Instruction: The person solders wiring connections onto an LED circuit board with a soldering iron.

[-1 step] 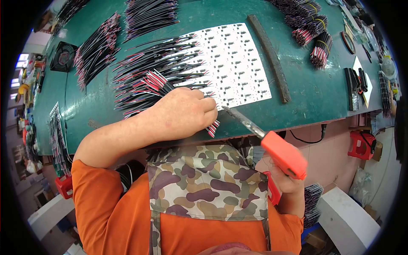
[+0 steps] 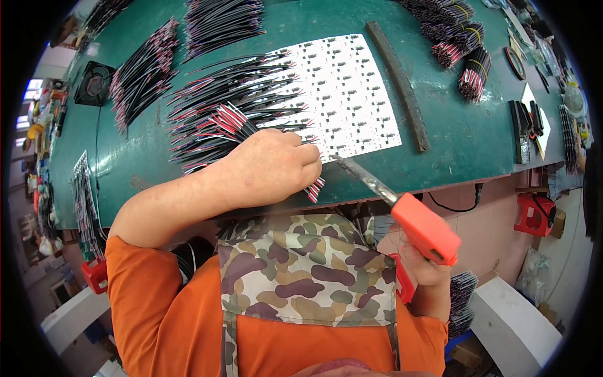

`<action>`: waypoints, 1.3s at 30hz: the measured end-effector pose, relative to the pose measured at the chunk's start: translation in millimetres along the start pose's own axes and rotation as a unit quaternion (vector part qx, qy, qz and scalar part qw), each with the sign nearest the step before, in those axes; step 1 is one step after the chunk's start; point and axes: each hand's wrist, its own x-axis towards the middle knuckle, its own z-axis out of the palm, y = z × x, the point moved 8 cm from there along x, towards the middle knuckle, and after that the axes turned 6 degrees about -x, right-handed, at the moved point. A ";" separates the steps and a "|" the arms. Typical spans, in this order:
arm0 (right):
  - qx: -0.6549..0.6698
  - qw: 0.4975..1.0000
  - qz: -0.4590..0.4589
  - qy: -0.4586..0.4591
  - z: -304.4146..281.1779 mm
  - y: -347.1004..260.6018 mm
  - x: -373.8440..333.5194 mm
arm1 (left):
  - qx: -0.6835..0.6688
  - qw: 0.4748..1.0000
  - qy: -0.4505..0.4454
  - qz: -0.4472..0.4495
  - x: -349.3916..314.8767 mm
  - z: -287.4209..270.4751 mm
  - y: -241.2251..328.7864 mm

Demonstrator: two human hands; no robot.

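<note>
My left hand (image 2: 274,164) is closed around a bundle of black-sheathed wires (image 2: 231,120) with red and white ends, which pokes out on both sides of the fist. Under and beside it lies a white circuit board panel (image 2: 355,91) dotted with small dark components. Rows of black wires (image 2: 210,94) reach from the left onto the panel's left part. In my right hand (image 2: 426,269) is a red soldering gun (image 2: 427,227), its metal tip at the panel's lower edge, just right of my left fist. Whether the tip touches is hard to see; my left fingertips are hidden.
A dark bar (image 2: 397,85) lies along the panel's right side on the green table (image 2: 458,132). Wire bundles (image 2: 474,74) sit far right, more wires (image 2: 143,74) far left beside a small black fan (image 2: 94,83). A black tool (image 2: 521,129) rests near the right edge.
The soldering gun has shifted slightly to the right in my right hand. My left hand and the wires stay where they were.
</note>
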 end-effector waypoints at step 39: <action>0.216 0.965 0.004 0.149 -20.2 -17.8 110.5 | 0.035 0.808 0.321 -0.494 -278.0 -149.2 -259.4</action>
